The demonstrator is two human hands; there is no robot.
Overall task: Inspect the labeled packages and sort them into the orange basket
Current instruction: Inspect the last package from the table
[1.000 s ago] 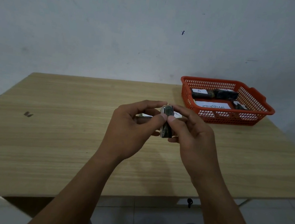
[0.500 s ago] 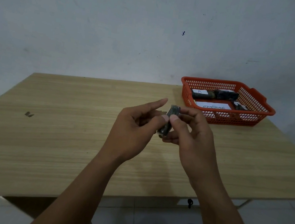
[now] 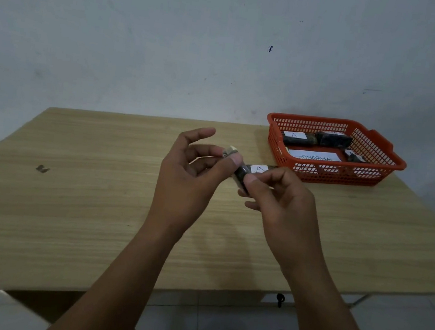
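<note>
A small dark package (image 3: 239,173) is held over the middle of the wooden table (image 3: 98,205), tilted, between both hands. My left hand (image 3: 190,175) pinches its upper end with thumb and middle fingers, index finger lifted. My right hand (image 3: 280,199) pinches its lower end. Just behind my right fingers shows a second dark package with a white "A" label (image 3: 259,168); I cannot tell whether it lies on the table. The orange basket (image 3: 311,119) stands at the far right, holding an "A" package (image 3: 295,137), two more dark packages (image 3: 333,139) and a white "ABNORMAL" card (image 3: 312,155).
A small dark scrap (image 3: 42,168) lies on the left of the table. A pale wall rises right behind the table's far edge. Below the near edge hangs a small black object (image 3: 280,299), above the tiled floor and my knees.
The package has turned from nearly upright to a slant between my hands. My left index finger has lifted off it, and the "A" label has come into view beside my right hand.
</note>
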